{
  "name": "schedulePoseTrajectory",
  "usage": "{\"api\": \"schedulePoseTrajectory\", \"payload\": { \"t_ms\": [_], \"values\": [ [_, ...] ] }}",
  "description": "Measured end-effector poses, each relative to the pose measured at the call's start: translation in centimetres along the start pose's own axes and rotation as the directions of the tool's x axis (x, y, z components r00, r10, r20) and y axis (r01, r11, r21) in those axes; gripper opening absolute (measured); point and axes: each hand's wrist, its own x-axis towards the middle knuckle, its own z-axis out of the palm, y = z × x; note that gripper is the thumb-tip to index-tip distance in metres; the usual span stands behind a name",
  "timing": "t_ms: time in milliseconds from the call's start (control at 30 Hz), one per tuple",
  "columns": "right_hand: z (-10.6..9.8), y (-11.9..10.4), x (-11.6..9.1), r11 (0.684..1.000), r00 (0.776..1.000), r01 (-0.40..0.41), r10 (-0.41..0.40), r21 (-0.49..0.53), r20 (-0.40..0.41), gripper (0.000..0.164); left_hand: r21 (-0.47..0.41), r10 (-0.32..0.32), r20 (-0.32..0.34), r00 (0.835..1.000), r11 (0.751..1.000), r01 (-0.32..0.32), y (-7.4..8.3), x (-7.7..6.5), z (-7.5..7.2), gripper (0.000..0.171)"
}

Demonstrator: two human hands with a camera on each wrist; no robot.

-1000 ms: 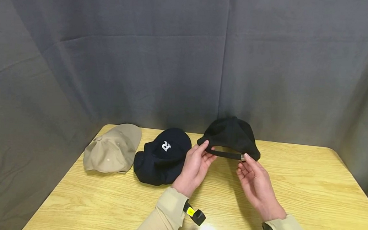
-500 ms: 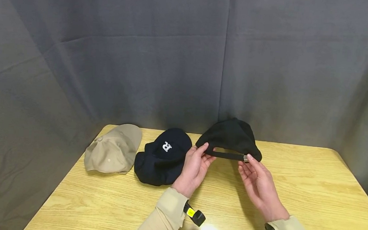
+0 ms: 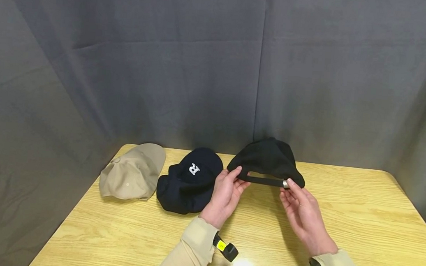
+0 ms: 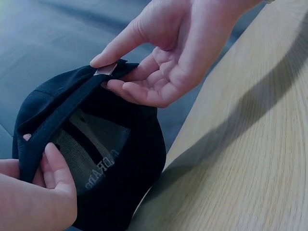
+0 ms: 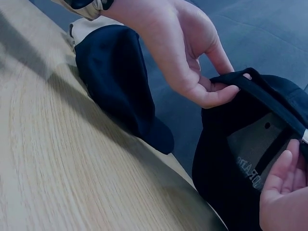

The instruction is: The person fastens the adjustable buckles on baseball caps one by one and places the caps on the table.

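Both hands hold a black cap (image 3: 267,157) near the table's back edge, its rear opening and strap turned toward me. My left hand (image 3: 225,195) pinches the left end of the strap and the cap's edge between thumb and fingers. With thumb and fingertips, my right hand (image 3: 305,215) grips the strap's right end at a metal buckle (image 3: 285,184). In the left wrist view, the buckle (image 4: 105,70) lies under the right thumb, and the cap's lining (image 4: 91,144) shows pale mesh with lettering. The right wrist view shows the left fingers curled on the strap (image 5: 269,98).
Left of the hands, a navy cap (image 3: 190,189) with a white letter lies on the wooden table (image 3: 117,233). Beside it at the far left is a beige cap (image 3: 128,176). A grey curtain (image 3: 187,73) stands behind the table.
The right hand has shifted slightly right along with the buckle. The black cap's crown has sunk a little and its rear opening looks narrower. The left hand has barely moved.
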Motion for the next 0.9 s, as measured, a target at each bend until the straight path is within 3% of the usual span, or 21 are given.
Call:
{"api": "schedulePoseTrajectory", "payload": {
  "t_ms": [367, 600, 900],
  "values": [
    [-0.3, 0.0, 0.0, 1.000, 1.000, 0.003, -0.003, 0.026, 0.006, 0.010, 0.018, -0.017, 0.020, 1.000, 1.000, 0.016, -0.2, 0.0, -0.5, 0.026],
    [-0.6, -0.4, -0.1, 0.998, 0.999, -0.038, 0.037, 0.040, 0.019, 0.030, 0.082, -0.016, -0.005, 1.000, 0.996, 0.017, -0.2, 0.1, -0.5, 0.037],
    [-1.0, -1.3, 0.4, 0.984, 0.993, -0.048, 0.029, 0.170, 0.113, 0.020, 0.190, -0.066, -0.011, 0.998, 0.979, 0.067, 0.2, 0.3, -0.4, 0.025]
  ]
}}
